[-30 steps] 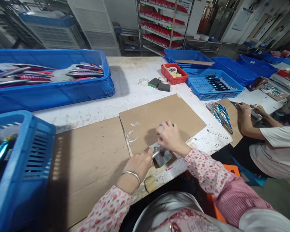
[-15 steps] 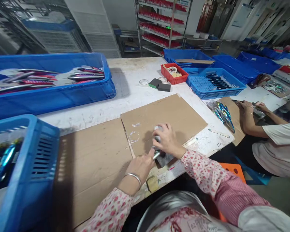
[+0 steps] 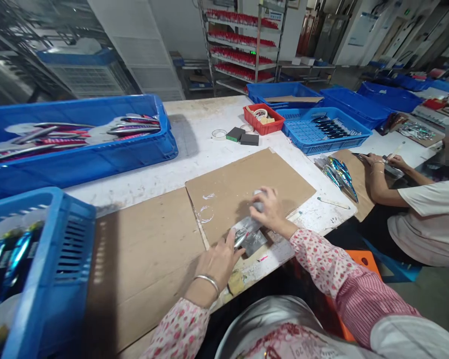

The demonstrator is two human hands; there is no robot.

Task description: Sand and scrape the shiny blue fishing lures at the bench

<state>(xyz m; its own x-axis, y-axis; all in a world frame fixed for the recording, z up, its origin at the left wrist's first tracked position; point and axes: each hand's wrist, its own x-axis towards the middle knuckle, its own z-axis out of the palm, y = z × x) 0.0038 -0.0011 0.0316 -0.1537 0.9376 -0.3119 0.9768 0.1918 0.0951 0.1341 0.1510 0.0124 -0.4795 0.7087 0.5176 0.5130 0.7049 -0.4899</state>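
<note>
A silvery fishing lure (image 3: 240,237) with a clear, thin sheet around it lies at the front edge of the cardboard (image 3: 243,174). My left hand (image 3: 219,257) is closed on its near left end, thumb and forefinger pinching it. Beneath the lure is a dark grey flat pad (image 3: 255,244). Up and to the right of the lure, my right hand (image 3: 270,208) curls around a whitish-grey rounded object (image 3: 258,200); its kind is unclear because fingers cover much of it. The right hand is just above the cardboard, apart from the left hand.
Blue bins with lures stand left: a long bin (image 3: 127,152) and a nearer basket (image 3: 75,239). Beyond the cardboard are dark sanding blocks (image 3: 249,139), a tape roll (image 3: 219,133), a red tray (image 3: 265,128) and a blue basket (image 3: 310,146). A co-worker's arm (image 3: 387,189) is at right.
My right hand has moved right and slightly up, away from my left hand, with the whitish-grey object still in it. More of the lure and grey pad shows now. My left hand stays by the lure.
</note>
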